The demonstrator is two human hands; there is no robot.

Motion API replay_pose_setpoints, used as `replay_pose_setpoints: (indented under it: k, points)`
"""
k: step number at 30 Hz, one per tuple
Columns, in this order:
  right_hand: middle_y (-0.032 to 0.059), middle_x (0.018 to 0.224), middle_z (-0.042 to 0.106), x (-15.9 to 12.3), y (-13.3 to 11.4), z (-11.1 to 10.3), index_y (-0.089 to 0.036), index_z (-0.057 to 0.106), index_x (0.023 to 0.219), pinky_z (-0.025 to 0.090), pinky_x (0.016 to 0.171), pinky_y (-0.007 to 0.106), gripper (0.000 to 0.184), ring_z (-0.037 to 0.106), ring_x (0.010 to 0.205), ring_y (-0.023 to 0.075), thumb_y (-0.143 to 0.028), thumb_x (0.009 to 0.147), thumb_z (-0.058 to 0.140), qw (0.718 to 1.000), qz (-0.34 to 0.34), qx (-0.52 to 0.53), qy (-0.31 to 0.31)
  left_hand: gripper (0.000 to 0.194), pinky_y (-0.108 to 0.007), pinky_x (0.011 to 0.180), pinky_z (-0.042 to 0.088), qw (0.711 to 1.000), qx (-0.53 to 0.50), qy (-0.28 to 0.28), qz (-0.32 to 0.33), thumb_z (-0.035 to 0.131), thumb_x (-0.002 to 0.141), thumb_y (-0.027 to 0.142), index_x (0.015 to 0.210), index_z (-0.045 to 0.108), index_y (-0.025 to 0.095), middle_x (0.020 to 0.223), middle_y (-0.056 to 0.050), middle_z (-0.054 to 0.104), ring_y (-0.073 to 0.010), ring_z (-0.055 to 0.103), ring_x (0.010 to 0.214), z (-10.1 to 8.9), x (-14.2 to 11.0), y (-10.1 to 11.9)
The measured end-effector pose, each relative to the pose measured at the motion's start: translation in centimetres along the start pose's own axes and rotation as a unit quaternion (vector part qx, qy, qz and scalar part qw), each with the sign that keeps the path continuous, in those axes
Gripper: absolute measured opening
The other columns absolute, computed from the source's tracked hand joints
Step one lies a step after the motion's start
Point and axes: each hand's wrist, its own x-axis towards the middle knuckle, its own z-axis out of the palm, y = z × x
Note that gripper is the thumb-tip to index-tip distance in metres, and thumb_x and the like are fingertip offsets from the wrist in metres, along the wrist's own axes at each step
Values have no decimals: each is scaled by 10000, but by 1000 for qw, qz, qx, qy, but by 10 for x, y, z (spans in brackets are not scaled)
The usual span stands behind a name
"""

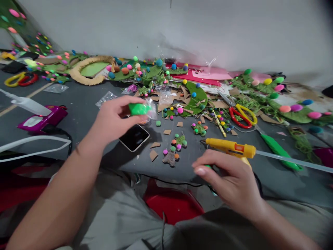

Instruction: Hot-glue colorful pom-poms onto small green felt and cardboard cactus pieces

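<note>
My left hand [111, 119] is closed around a small clear plastic bag with bright green contents [138, 109], blurred by motion. It hovers above a dark-screened phone [134, 137] lying on the table. My right hand [229, 173] is pinched near the table's front edge. A small green piece [208, 166] shows between its fingers, mostly hidden. Just beyond that hand lies a yellow glue gun [230, 147] with a clear glue stick in its back. Between my hands sit small star-shaped pieces, one grey [170, 158] and one green [180, 140], with coloured pom-poms.
Red and yellow scissors [240, 116] and a green-handled cutter [281, 151] lie at the right. Cardboard scraps [153, 155] are scattered across the middle. A beige ring [91, 81] and pom-pom-covered green felt [194, 99] line the back. At the left is a purple device [43, 118].
</note>
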Motion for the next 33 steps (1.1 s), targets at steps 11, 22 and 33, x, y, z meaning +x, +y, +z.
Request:
replay_pose_setpoints:
  k: [11, 22, 33]
  points:
    - [-15, 838, 788, -4, 16, 9, -257, 799, 992, 570, 679, 205, 181, 717, 704, 115, -388, 953, 681, 977, 164, 44, -126, 504, -457, 1064, 477, 970, 240, 3, -30, 649, 915, 368, 1332, 679, 86, 1346, -163, 648, -299, 608, 1204, -27, 38, -62]
    - [-1, 790, 781, -1, 21, 8, -239, 750, 1005, 596, 653, 236, 178, 721, 665, 129, -341, 1007, 604, 990, 109, 45, -77, 233, -334, 990, 526, 987, 134, 71, 58, 659, 916, 264, 1126, 743, 210, 1205, 8, 731, -180, 652, 1150, 1, 19, -35]
    - [7, 882, 797, 1, 22, 7, -286, 747, 1020, 613, 705, 290, 103, 751, 736, 167, -280, 973, 655, 998, 56, -25, -24, 175, -217, 809, 599, 955, -187, -231, -5, 656, 937, 191, 1091, 731, 156, 1080, -66, 764, -149, 732, 918, 52, -42, 46]
